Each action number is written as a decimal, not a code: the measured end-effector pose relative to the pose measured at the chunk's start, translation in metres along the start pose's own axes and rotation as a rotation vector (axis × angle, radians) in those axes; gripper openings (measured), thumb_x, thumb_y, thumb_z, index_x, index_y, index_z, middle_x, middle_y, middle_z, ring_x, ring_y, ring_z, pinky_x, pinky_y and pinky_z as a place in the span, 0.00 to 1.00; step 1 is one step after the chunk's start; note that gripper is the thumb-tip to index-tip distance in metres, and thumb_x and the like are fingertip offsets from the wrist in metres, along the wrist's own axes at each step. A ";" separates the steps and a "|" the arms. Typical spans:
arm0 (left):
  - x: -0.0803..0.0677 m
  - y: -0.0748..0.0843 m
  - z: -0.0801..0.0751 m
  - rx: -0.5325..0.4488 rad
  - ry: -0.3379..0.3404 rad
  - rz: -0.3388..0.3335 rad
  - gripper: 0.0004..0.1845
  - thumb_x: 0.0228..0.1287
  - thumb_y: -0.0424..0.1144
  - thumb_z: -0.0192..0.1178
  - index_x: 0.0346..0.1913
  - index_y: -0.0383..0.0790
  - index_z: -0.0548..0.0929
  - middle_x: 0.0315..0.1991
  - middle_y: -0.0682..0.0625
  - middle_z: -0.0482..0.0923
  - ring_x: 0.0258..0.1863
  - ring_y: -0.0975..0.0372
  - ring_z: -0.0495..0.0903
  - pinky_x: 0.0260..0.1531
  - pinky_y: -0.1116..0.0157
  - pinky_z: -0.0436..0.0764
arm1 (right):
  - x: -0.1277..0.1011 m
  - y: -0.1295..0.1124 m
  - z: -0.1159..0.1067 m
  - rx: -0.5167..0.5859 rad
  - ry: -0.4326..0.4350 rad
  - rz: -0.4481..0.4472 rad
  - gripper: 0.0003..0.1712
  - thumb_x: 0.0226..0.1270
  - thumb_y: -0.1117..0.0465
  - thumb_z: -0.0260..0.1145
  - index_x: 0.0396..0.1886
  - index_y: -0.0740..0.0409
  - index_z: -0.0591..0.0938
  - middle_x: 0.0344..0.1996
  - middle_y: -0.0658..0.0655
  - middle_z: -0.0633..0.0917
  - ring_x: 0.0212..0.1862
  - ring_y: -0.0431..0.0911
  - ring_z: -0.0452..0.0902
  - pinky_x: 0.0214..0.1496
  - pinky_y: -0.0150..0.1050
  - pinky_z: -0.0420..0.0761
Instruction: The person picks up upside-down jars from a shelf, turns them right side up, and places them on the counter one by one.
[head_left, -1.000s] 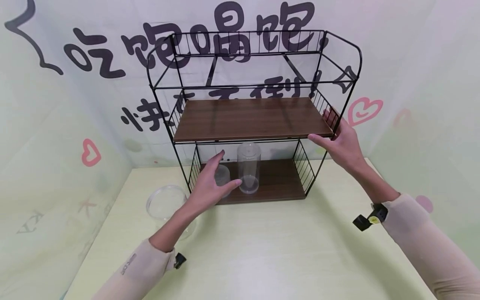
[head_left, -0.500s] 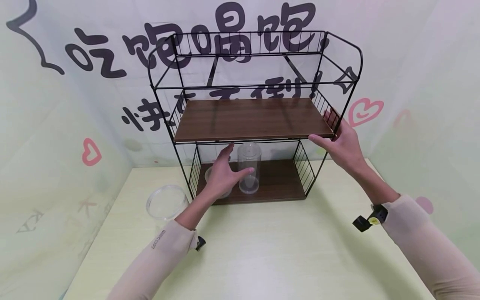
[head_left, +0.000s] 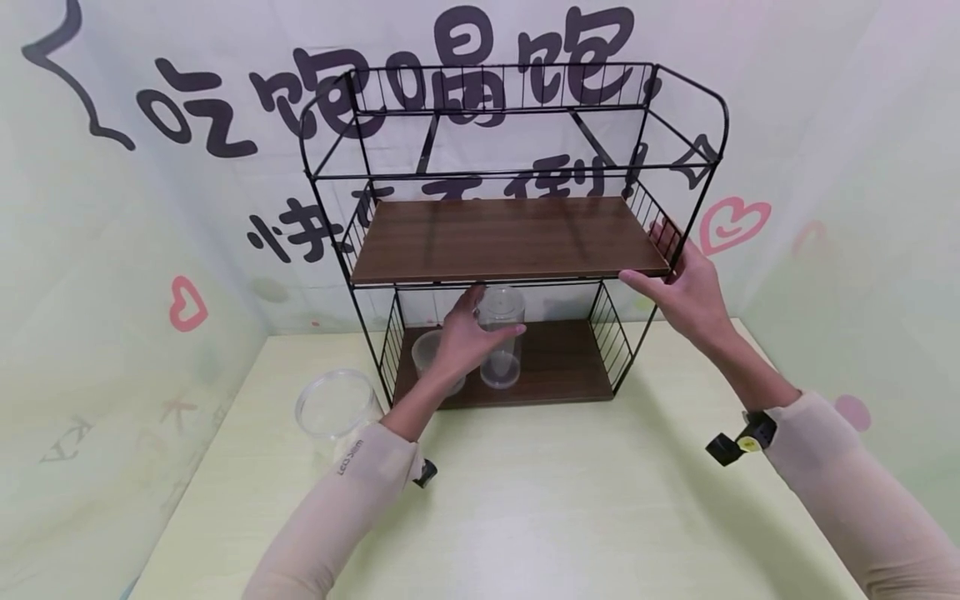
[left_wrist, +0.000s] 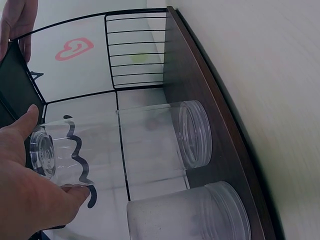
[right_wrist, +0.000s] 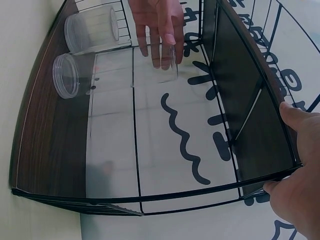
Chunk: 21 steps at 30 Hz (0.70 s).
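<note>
On lower shelf (head_left: pixel 555 367) | left hand (head_left: pixel 467 337) grips tall jar (head_left: pixel 501 337) (upright)

Your left hand (head_left: pixel 468 333) is curled round the upper part of the tall clear jar (head_left: pixel 501 337) standing on the bottom board of the black wire rack (head_left: pixel 330 179), with a shorter clear cup (head_left: pixel 429 354) just beside it on the left. Your right hand (head_left: pixel 686 287) grips the right front corner of the middle shelf (head_left: pixel 510 237). 1 clear round container (head_left: pixel 333 408) sits on the pale green table (head_left: pixel 570 500), left of the rack.

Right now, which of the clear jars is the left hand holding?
The tall clear jar on the rack's bottom shelf; the left hand grips its top. The short jar stands beside it untouched.
</note>
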<state>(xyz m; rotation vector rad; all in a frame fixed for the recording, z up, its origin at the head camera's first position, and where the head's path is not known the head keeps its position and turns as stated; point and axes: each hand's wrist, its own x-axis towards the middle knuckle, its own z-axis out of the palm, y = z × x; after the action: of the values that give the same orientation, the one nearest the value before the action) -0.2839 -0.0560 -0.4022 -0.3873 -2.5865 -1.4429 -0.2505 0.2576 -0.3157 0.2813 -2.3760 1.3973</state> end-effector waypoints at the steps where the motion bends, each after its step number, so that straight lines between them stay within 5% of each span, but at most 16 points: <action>1: 0.001 0.000 0.001 -0.010 -0.002 -0.007 0.55 0.57 0.53 0.80 0.81 0.37 0.62 0.78 0.39 0.68 0.74 0.45 0.72 0.72 0.50 0.75 | 0.000 0.000 0.000 -0.003 0.000 0.002 0.45 0.68 0.57 0.78 0.79 0.63 0.68 0.74 0.62 0.76 0.66 0.53 0.75 0.58 0.20 0.75; 9: 0.003 -0.005 0.008 -0.104 0.013 -0.026 0.51 0.57 0.47 0.81 0.80 0.38 0.64 0.76 0.39 0.71 0.75 0.49 0.72 0.73 0.54 0.74 | -0.001 0.001 0.000 0.002 0.007 -0.004 0.44 0.67 0.58 0.79 0.78 0.61 0.70 0.72 0.62 0.78 0.59 0.48 0.76 0.54 0.20 0.76; 21: 0.001 -0.004 0.007 -0.106 0.022 -0.042 0.50 0.57 0.47 0.81 0.79 0.39 0.67 0.71 0.36 0.77 0.66 0.48 0.80 0.66 0.52 0.80 | -0.001 0.001 0.000 0.019 -0.004 0.002 0.47 0.68 0.58 0.78 0.81 0.61 0.66 0.76 0.61 0.73 0.71 0.54 0.73 0.68 0.25 0.75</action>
<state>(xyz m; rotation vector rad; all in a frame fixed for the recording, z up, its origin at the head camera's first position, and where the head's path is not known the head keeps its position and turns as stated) -0.2863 -0.0520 -0.4091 -0.3306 -2.5231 -1.5937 -0.2503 0.2580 -0.3166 0.2867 -2.3685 1.4222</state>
